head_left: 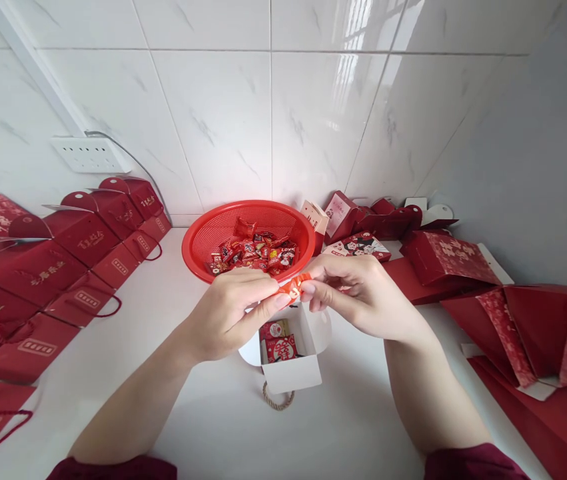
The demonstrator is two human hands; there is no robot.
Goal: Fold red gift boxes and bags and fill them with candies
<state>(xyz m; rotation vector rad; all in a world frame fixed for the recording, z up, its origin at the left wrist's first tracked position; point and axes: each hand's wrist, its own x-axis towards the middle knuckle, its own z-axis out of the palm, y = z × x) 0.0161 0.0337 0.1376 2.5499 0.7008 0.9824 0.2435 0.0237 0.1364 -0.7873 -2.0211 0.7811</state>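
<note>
Between my two hands is a small red wrapped candy [292,291], pinched at both ends. My left hand [236,310] grips its left end with thumb and fingers. The thumb and fingers of my right hand [356,293] hold the other end. Below the candy, an open white box [293,375] with a rope handle [278,400] holds a few red packets [281,348]. Behind my hands, a red mesh basket [203,230] contains several red wrapped candies [258,250].
Rows of red gift boxes [86,239] with cord handles line the left side. More red boxes [453,257] and folded cartons [528,327] lie on the right. A tiled wall [213,120] with a socket strip [90,155] rises behind the white table [203,427].
</note>
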